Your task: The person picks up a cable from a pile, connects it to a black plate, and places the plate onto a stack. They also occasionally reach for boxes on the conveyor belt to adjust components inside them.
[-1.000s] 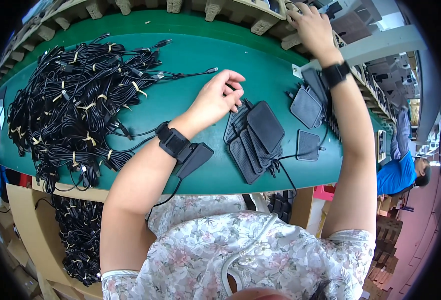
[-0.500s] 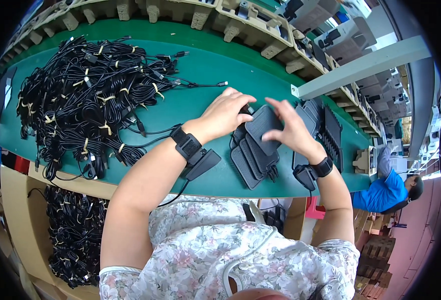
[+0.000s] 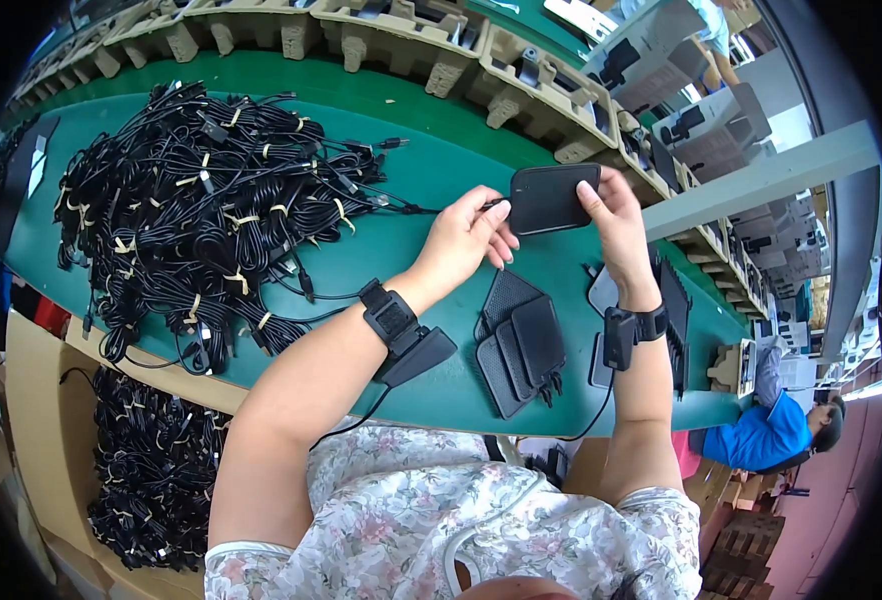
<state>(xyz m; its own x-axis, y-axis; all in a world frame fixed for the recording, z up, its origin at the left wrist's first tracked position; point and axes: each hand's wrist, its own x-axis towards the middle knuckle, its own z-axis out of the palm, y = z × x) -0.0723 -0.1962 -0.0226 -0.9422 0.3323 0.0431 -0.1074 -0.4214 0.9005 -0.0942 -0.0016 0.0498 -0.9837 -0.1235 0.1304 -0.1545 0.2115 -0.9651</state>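
A thin black rectangular panel [image 3: 551, 202] with rounded corners is raised above the green table. My right hand [image 3: 623, 222] grips its right edge, thumb on the face. At the panel's left edge my left hand [image 3: 469, 230] pinches a black cable [image 3: 411, 209] between thumb and forefinger; the fingers hide its tip, and I cannot tell whether it sits in the panel. The cable trails toward a big heap of black cables [image 3: 211, 200] bundled with pale ties. Below my hands lies a fanned stack of similar textured panels [image 3: 523, 345] with short leads.
More dark panels [image 3: 673, 310] stand in a row right of my right forearm. Moulded pulp trays [image 3: 401, 35] line the table's far side. A pale metal beam [image 3: 761, 180] crosses at right. A cardboard box [image 3: 46, 400] of cables is below; a co-worker in blue [image 3: 761, 420] is at right.
The right hand has taken a panel off the stack and lifted it up and away. The left hand has shifted slightly right and down, bringing the cable to the panel's edge.
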